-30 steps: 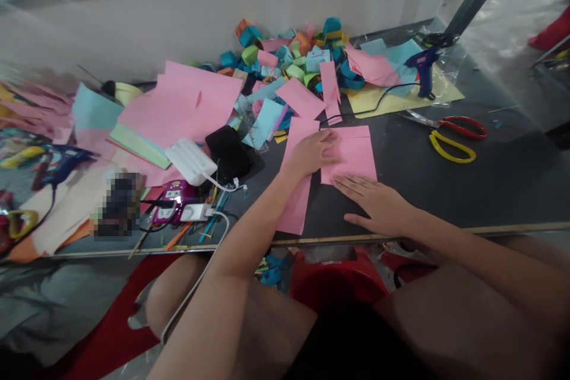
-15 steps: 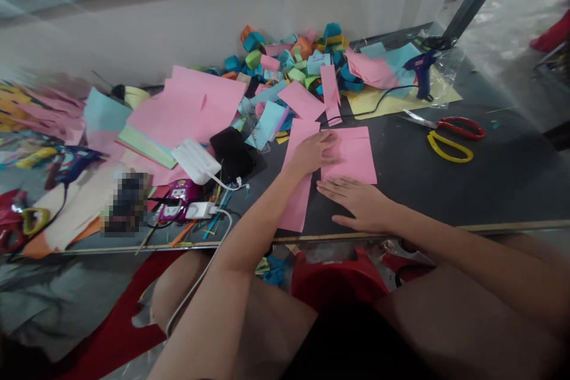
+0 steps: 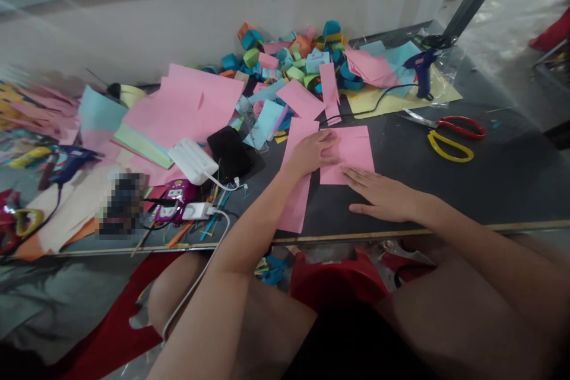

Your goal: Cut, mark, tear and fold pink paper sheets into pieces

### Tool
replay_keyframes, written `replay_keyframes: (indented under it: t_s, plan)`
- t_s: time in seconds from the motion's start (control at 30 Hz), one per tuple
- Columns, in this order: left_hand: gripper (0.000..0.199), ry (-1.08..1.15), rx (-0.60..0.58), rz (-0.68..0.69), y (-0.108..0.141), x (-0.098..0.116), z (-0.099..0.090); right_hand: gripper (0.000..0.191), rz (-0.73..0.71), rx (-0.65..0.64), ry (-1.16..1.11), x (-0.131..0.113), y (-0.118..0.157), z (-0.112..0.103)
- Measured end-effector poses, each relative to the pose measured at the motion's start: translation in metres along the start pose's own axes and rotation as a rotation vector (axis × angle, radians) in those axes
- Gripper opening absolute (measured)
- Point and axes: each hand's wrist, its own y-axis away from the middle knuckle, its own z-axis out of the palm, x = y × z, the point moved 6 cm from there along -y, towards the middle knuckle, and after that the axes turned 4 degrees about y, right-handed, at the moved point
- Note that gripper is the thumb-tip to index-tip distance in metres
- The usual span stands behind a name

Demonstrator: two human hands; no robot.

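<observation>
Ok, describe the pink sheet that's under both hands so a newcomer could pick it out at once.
On the dark table, find the red-and-yellow-handled scissors. To their left, a pink sheet lies partly under the left hand and right hand. Its squarish shape sets it apart from the long pink strip beside it.

Passage right of pink sheet (image 3: 355, 149); scissors (image 3: 438, 124) block farther back.

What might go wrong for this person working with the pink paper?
The pink sheet might skew or crease if the left hand and right hand, both touching it, push unevenly. A cord runs just beyond it; snagging that could drag the glue gun. The scissors lie to the right, so a careless reach might meet the blades.
</observation>
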Motion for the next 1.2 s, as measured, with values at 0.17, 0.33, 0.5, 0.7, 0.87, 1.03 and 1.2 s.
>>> replay_keyframes:
  t_s: [0.17,0.33,0.5,0.7,0.87,1.03,1.2]
  plan:
    - [0.071,-0.032,0.007,0.001,0.0,0.002,-0.001,0.075,-0.028,-0.019,-0.112,0.012,0.004,-0.029]
    - [0.073,-0.037,0.03,0.016,0.0,0.002,0.0,0.053,0.189,0.482,-0.074,0.077,-0.006,-0.069]
    - [0.076,-0.038,0.032,0.018,0.001,0.001,-0.001,0.056,0.334,0.513,0.031,0.103,-0.027,-0.054]
    - [0.077,-0.029,0.024,0.019,0.003,0.005,-0.005,0.053,0.362,0.466,0.106,0.096,-0.026,-0.049]
    - [0.076,-0.04,0.009,0.005,0.004,0.006,-0.005,0.056,0.381,0.442,0.123,0.095,-0.025,-0.051]
    - [0.074,-0.1,-0.005,0.006,0.005,0.01,-0.005,0.058,0.388,0.418,0.131,0.093,-0.026,-0.05]
    - [0.07,-0.184,-0.051,-0.018,0.007,0.016,-0.007,0.058,0.39,0.419,0.124,0.095,-0.026,-0.049]
